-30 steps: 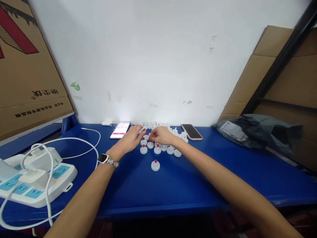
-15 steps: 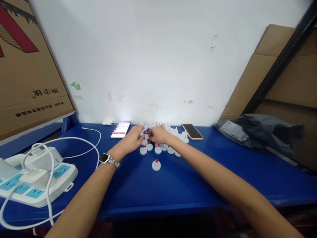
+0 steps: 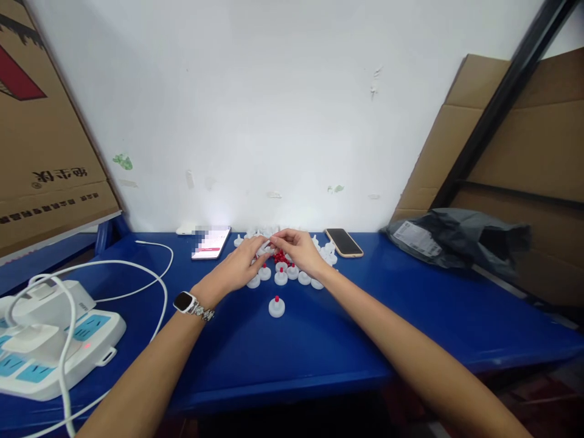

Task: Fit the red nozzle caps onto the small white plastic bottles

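Observation:
My left hand (image 3: pixel 241 261) is closed on a white spouted cap (image 3: pixel 264 246), mostly covered by its fingers, above a cluster of similar parts. Meeting it from the right, my right hand (image 3: pixel 298 250) pinches at the top of that cap; whatever sits between its fingertips is too small to make out. Below the hands lies a heap of small red tips (image 3: pixel 281 258). Around it stand several white caps with red tips, one of them a finished-looking white cap (image 3: pixel 281 277). Another red-tipped cap (image 3: pixel 276 307) stands alone nearer the front.
A lit phone (image 3: pixel 212 243) lies left of the hands, a dark-screened phone (image 3: pixel 344 242) to the right. A white power strip (image 3: pixel 59 353) with looping cables takes up the left. A grey plastic parcel (image 3: pixel 456 240) rests at the right, by cardboard. The wall (image 3: pixel 283 121) closes off the back.
My right hand has risen from the red tips to meet the cap in my left hand, uncovering the red heap. The whole view has shifted, so things appear further left.

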`<state>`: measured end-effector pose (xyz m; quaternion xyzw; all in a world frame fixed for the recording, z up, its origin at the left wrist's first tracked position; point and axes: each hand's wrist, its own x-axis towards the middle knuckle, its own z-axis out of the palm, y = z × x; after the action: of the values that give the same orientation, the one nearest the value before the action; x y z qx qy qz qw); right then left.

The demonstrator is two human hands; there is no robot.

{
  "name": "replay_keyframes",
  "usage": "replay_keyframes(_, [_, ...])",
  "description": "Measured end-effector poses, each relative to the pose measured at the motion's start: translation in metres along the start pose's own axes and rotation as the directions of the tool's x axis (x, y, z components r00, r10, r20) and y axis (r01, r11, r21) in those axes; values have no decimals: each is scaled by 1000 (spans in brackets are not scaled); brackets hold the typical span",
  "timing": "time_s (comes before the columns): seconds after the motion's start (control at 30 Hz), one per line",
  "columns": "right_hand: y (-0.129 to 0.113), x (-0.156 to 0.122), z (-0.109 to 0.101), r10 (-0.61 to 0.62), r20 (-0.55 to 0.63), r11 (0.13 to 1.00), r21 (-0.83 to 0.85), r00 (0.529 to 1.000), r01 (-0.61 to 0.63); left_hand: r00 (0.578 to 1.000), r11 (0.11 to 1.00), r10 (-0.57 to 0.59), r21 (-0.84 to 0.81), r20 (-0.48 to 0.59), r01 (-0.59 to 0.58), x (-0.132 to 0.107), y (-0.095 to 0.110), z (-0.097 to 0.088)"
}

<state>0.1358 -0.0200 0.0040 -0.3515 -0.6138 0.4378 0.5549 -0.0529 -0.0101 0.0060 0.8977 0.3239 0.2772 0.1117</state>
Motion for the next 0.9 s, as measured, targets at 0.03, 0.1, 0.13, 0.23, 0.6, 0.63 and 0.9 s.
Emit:
replay_keyframes(0.03, [0, -1, 1, 2, -7, 1000, 7, 1000, -2, 1000, 1000, 7, -1, 5, -7, 0, 1, 1])
replay_keyframes(0.1, [-2, -3, 3, -1, -20, 1000, 20, 1000, 1, 1000, 1000, 1, -8, 18, -1, -1, 2, 1])
replay_keyframes(0.13, [-3, -4, 3, -4, -23, 1000, 30, 1000, 5, 1000, 1000, -7, -13, 19, 7, -1, 3, 1])
replay_keyframes(0.23, [-6, -6, 5, -13, -30, 997, 69, 999, 15, 1000, 999, -28, -20, 4, 28, -2, 2, 1])
replay_keyframes(0.6, [-14, -8, 12, -7, -107, 990, 140, 994, 22, 998, 998, -53, 24, 25, 53, -2, 5, -2])
replay_keyframes(0.63, [-14, -8, 13, -4, -114, 989, 144, 994, 21, 998, 998, -56, 22, 28, 56, -2, 6, -2])
replay_keyframes(0.9, [-13, -6, 17, -70, -89, 997, 15, 994, 71, 999, 999, -47, -16, 12, 47, -3, 8, -2])
